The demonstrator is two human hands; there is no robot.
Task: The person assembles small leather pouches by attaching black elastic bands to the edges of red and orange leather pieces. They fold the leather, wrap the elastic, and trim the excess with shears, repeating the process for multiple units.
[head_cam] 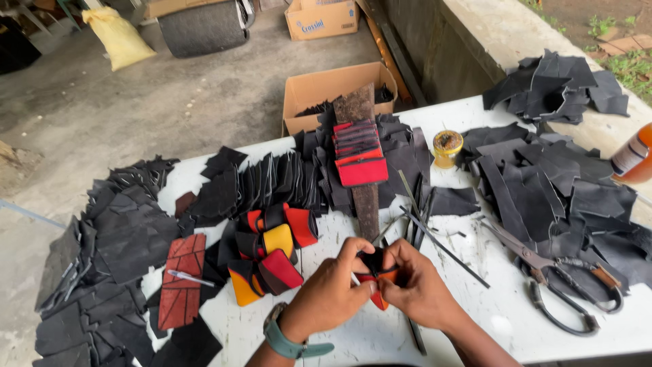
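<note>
hands meet at 6 o'clock on the white table (380, 333), both pinched shut on 1 small folded leather piece (377, 272), black with red and orange edges. left hand (331, 293), with a teal wrist strap, clamps its near side, thumb on top; right hand (420, 285) pinches the far side, fingers curled tight. best kept low over the table, edges squared between both thumbs, pressure even so layers stay aligned. finished coloured pieces (272, 255) lie at 9 o'clock, just beside. scissors (560, 278) rest at 3 o'clock, well apart. glue tin (447, 146) stands at 1 o'clock.
</note>
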